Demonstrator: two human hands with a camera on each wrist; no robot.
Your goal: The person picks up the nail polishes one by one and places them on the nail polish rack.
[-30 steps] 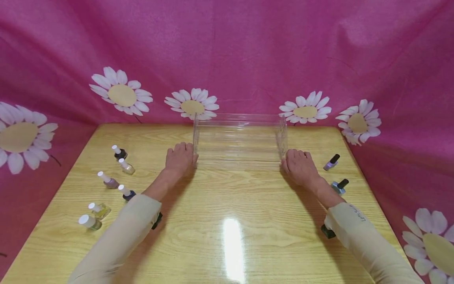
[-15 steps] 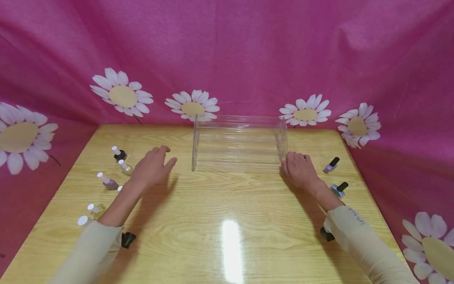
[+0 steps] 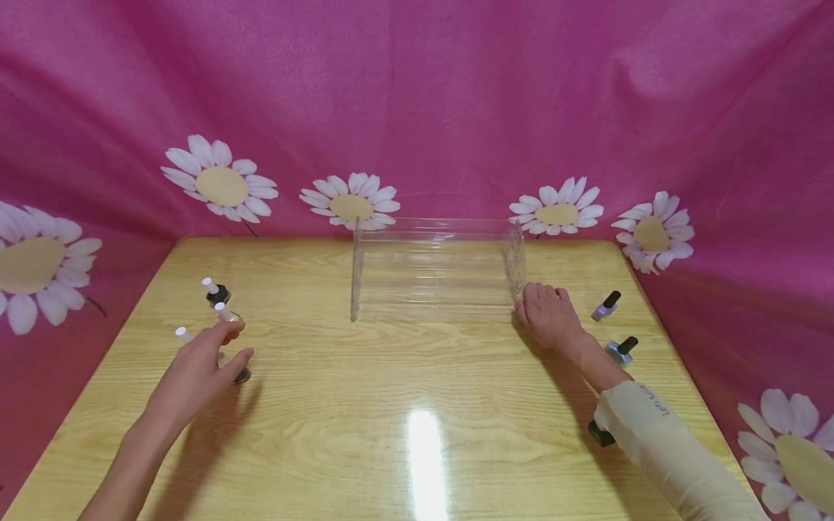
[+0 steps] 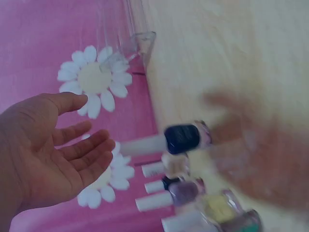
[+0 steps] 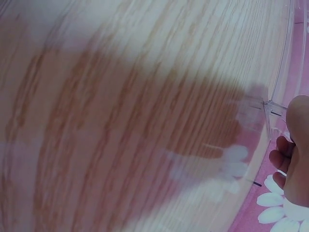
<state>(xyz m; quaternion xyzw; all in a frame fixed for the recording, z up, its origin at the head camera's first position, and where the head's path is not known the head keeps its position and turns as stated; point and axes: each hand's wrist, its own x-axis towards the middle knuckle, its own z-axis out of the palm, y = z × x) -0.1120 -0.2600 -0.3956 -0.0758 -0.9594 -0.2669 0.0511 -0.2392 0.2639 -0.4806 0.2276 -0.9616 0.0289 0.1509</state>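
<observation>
A clear plastic tiered rack (image 3: 436, 275) stands at the back middle of the wooden table. My right hand (image 3: 550, 315) grips its right end low at the front corner; the right wrist view catches the curled fingers (image 5: 282, 159) beside that corner. Over on the left, my left hand (image 3: 195, 369) hovers above several nail polish bottles, fingers loosely spread and holding nothing. Nearest to it are a navy nail polish (image 4: 182, 139) and a beige one (image 4: 175, 165), both white-capped. A purple bottle (image 4: 184, 192) and a yellow bottle (image 4: 219, 207) sit close by, hidden under the hand in the head view.
A black nail polish (image 3: 217, 294) stands farther back on the left. On the right side are a lilac bottle (image 3: 604, 308) and a light blue one (image 3: 620, 352), both with black caps. A pink daisy-print cloth (image 3: 443, 108) hangs behind the table (image 3: 365, 434).
My left hand has let go of the rack's left end and moved left and toward me, over the bottles. The right hand has stayed at the rack's right end.
</observation>
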